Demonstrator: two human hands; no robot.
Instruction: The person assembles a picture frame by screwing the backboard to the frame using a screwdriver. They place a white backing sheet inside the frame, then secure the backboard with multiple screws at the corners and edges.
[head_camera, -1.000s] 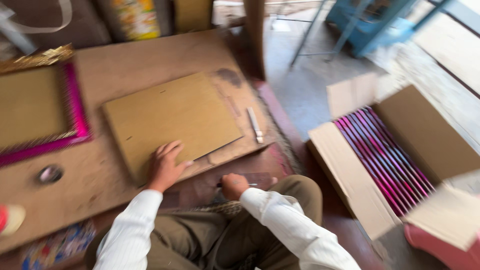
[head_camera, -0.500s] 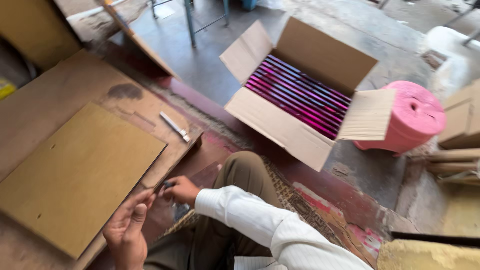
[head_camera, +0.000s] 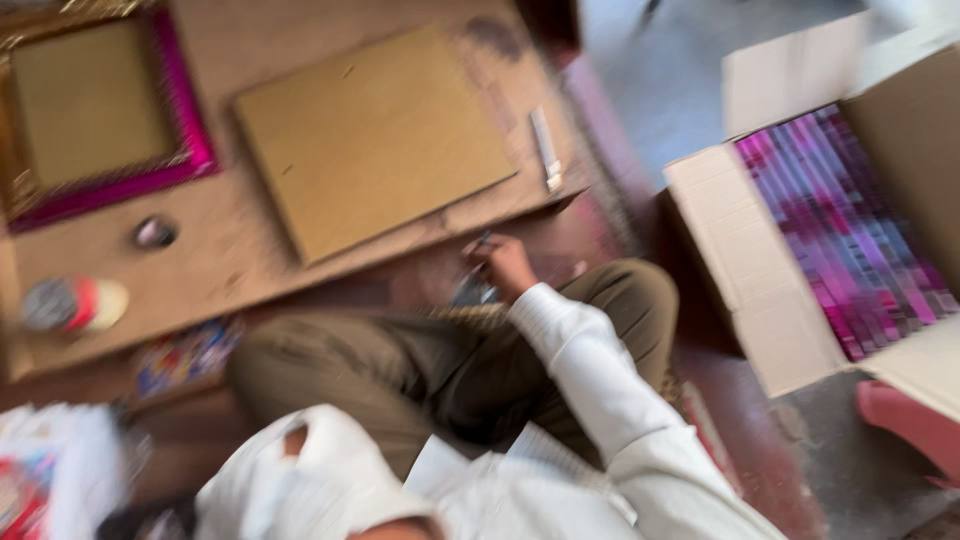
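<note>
Near the frame's centre, the right hand (head_camera: 505, 265) curls its fingers around a small dark, blurred tool (head_camera: 478, 250), just below the flat brown cardboard sheet (head_camera: 372, 135) on the wooden board (head_camera: 250, 265). Left hand out of sight.

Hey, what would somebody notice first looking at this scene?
Probably the open cardboard box at right, packed with bright pink strips. Next, the plain brown board on the low work surface, with a pink-edged frame at upper left. The right hand reaches down beside the knee, holding something small and blurred.
</note>
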